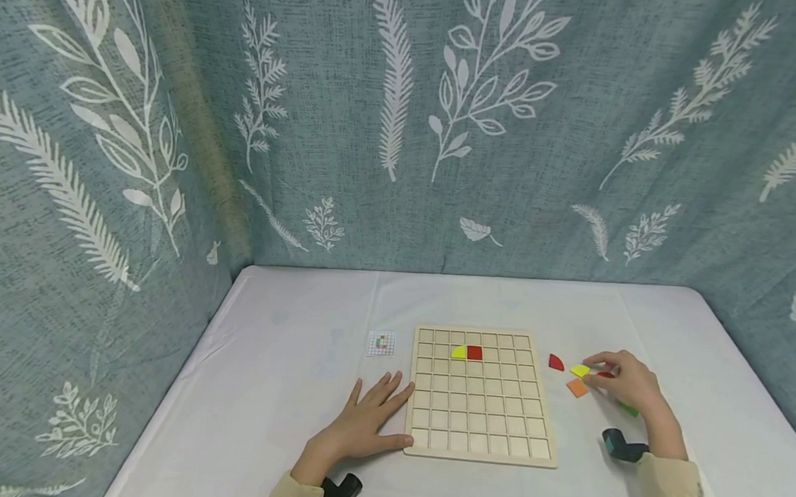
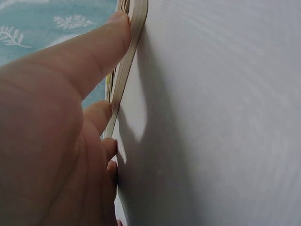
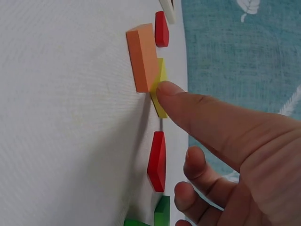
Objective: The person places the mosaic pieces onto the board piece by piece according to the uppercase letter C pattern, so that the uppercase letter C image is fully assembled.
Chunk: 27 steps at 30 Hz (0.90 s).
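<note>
My left hand (image 1: 360,422) lies with fingers spread at the left side of the wooden grid board (image 1: 481,457); its thumb and a fingertip touch the board's edge, also visible in the left wrist view. At the right, my right hand (image 1: 626,378) pinches a yellow quarter-circle piece (image 1: 578,370) lying on the table. The right wrist view shows the thumb (image 3: 171,89) against that yellow piece, while the index finger is hidden. Beside it sit an orange square piece (image 1: 577,387) and a red quarter-circle piece (image 1: 556,362). Another red piece (image 3: 157,162) lies under the hand.
On the board are a yellow quarter-circle (image 1: 458,352) and a red square (image 1: 474,353), side by side. A small pattern card (image 1: 381,344) lies left of the board. Green pieces (image 1: 628,408) are partly hidden by the right wrist. A patterned curtain (image 1: 405,127) hangs behind the table.
</note>
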Each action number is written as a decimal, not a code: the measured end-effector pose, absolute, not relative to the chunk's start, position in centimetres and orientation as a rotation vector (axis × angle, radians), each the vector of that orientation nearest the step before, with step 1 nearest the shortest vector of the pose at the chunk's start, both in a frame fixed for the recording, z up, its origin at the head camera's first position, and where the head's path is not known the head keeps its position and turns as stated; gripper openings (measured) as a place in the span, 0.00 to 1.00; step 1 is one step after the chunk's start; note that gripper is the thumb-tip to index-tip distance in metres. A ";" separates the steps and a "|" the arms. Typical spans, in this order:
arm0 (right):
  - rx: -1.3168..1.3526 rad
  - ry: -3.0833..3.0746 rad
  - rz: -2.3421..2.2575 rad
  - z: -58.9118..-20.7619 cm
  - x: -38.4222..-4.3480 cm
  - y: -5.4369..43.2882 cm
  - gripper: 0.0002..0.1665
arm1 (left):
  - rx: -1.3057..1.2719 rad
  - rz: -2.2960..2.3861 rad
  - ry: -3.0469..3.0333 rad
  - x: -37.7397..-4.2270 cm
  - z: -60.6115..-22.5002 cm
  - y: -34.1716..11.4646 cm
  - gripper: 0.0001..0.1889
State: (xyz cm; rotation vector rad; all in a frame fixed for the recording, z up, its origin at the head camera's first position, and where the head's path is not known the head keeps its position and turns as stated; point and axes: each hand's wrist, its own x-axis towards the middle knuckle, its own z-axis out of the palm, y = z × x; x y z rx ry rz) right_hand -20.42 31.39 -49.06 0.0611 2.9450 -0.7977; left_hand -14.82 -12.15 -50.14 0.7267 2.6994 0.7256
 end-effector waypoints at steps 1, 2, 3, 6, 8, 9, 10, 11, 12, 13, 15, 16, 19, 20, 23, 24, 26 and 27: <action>0.062 2.946 -0.793 -49.1 -20.4 31.4 0.21 | 0.727 0.725 2.699 -14.8 -50.2 -12.2 0.41; 0.066 2.946 -0.787 -49.2 -20.4 31.4 0.21 | 0.727 0.726 2.698 -14.8 -50.2 -12.1 0.41; 0.066 2.948 -0.783 -49.2 -20.4 31.4 0.21 | 0.728 0.726 2.696 -14.8 -50.2 -12.1 0.41; 0.077 2.946 -0.775 -49.4 -20.4 31.4 0.21 | 0.729 0.731 2.692 -14.9 -50.2 -12.2 0.41; 0.081 2.946 -0.773 -49.4 -20.4 31.4 0.22 | 0.730 0.733 2.690 -14.9 -50.2 -12.2 0.41; 0.081 2.949 -0.771 -49.4 -20.4 31.3 0.21 | 0.730 0.732 2.689 -14.9 -50.2 -12.2 0.41; 0.081 2.951 -0.771 -49.5 -20.4 31.3 0.21 | 0.731 0.731 2.690 -14.9 -50.2 -12.2 0.41; 0.076 2.957 -0.768 -49.5 -20.4 31.3 0.21 | 0.733 0.730 2.690 -14.9 -50.3 -12.2 0.41; 0.069 2.965 -0.762 -49.5 -20.4 31.2 0.20 | 0.735 0.728 2.691 -14.9 -50.3 -12.3 0.41; 0.059 2.978 -0.751 -49.5 -20.3 31.1 0.20 | 0.736 0.727 2.691 -14.9 -50.3 -12.3 0.41; 0.027 3.013 -0.732 -49.6 -20.3 30.9 0.18 | 0.736 0.724 2.692 -14.9 -50.3 -12.3 0.41; 0.007 3.032 -0.721 -49.6 -20.3 30.8 0.18 | 0.738 0.718 2.697 -14.9 -50.4 -12.3 0.41; -0.042 3.081 -0.685 -49.6 -20.2 30.6 0.16 | 0.732 0.719 2.696 -14.8 -50.4 -12.3 0.41; -0.054 3.090 -0.681 -49.6 -20.2 30.5 0.16 | 0.730 0.722 2.694 -14.8 -50.4 -12.3 0.41; -0.068 3.100 -0.671 -49.6 -20.3 30.5 0.16 | 0.729 0.736 2.687 -14.7 -50.4 -12.3 0.41; -0.069 3.103 -0.667 -49.6 -20.3 30.5 0.16 | 0.735 0.740 2.689 -14.7 -50.3 -12.2 0.41; -0.077 3.106 -0.667 -49.4 -20.4 30.6 0.15 | 0.735 0.747 2.690 -14.7 -50.3 -12.2 0.41; -0.082 3.112 -0.661 -49.3 -20.4 30.6 0.15 | 0.737 0.746 2.692 -14.8 -50.3 -12.2 0.41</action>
